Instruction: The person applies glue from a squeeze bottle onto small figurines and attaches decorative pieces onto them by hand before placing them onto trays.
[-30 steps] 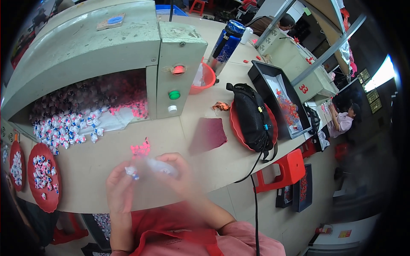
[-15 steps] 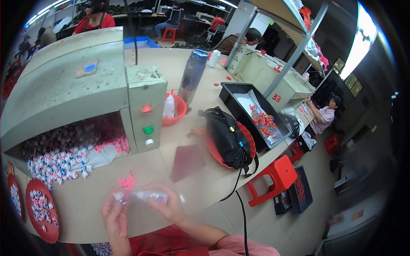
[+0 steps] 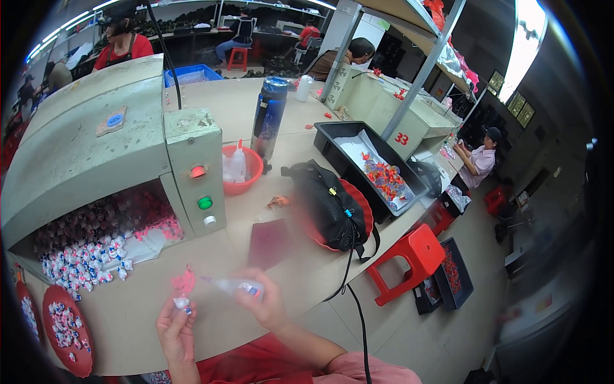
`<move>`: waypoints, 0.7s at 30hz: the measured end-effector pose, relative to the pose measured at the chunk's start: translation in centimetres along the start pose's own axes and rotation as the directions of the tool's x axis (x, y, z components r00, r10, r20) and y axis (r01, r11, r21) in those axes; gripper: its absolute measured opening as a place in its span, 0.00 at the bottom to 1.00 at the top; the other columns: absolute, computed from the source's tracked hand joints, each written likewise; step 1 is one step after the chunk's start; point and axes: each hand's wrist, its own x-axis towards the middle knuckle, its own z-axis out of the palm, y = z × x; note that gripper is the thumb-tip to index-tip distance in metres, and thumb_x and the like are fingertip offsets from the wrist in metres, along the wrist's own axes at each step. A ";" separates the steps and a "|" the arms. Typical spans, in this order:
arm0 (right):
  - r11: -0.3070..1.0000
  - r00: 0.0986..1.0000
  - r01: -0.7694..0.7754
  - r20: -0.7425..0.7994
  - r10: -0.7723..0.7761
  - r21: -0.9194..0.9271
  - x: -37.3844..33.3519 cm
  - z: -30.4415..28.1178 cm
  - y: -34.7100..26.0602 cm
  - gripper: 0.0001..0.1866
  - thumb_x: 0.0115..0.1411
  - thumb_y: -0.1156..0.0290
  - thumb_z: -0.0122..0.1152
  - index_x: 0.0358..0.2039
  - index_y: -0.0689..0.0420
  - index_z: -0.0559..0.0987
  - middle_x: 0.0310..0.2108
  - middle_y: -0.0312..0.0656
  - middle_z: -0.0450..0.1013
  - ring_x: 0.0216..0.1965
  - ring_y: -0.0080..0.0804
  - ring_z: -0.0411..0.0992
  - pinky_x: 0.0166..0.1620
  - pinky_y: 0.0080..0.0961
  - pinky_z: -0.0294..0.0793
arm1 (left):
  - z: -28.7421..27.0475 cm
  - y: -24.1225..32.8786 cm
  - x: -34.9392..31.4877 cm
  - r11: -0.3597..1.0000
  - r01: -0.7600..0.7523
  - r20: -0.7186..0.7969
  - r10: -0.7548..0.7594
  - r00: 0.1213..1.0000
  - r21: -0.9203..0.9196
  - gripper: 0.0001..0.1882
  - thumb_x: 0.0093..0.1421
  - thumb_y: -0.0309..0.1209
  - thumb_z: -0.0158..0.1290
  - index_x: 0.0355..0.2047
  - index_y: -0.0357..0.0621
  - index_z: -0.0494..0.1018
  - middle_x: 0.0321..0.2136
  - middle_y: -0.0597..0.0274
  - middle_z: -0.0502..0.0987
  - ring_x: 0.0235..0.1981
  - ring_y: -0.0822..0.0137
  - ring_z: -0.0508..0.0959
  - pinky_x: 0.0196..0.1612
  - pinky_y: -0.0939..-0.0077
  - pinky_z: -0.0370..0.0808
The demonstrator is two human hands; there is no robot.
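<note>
My left hand (image 3: 175, 334) pinches a small white-and-blue figurine (image 3: 181, 303) upright between thumb and fingertips. In my right hand (image 3: 271, 306) lies a translucent squeeze bottle (image 3: 238, 286) with a long thin nozzle, tilted so that its tip points left. That tip is apart from the figurine, above it and to its right. Just beyond the figurine, a cluster of small bright pink pieces (image 3: 184, 280) is on the table. A dark red flat sheet (image 3: 267, 244) lies farther off, to the right.
A green-grey machine (image 3: 96, 147) stands at left, many figurines (image 3: 89, 259) spilling from its opening. Red plates (image 3: 64, 323) of figurines lie near left. Beyond are a red bowl (image 3: 254, 173) with bottles, a blue flask (image 3: 268, 121), a black bag (image 3: 329, 201) and a black tray (image 3: 332, 137).
The bottle's nozzle has drawn away from the figurine, up and to the right with my right hand. My left hand keeps its pinch. The whole view has shifted slightly.
</note>
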 end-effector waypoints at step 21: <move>0.999 0.995 -0.018 0.094 0.022 -0.041 -1.0 2.0 0.3 0.16 0.52 0.75 0.57 0.42 0.62 0.69 0.32 0.35 0.69 0.31 0.14 0.66 0.32 0.12 0.65 | 1.7 0.5 -0.6 0.997 -0.067 -0.060 0.070 0.996 0.050 0.22 0.50 0.19 0.52 0.47 0.30 0.64 0.38 0.53 0.72 0.37 0.65 0.75 0.40 0.78 0.75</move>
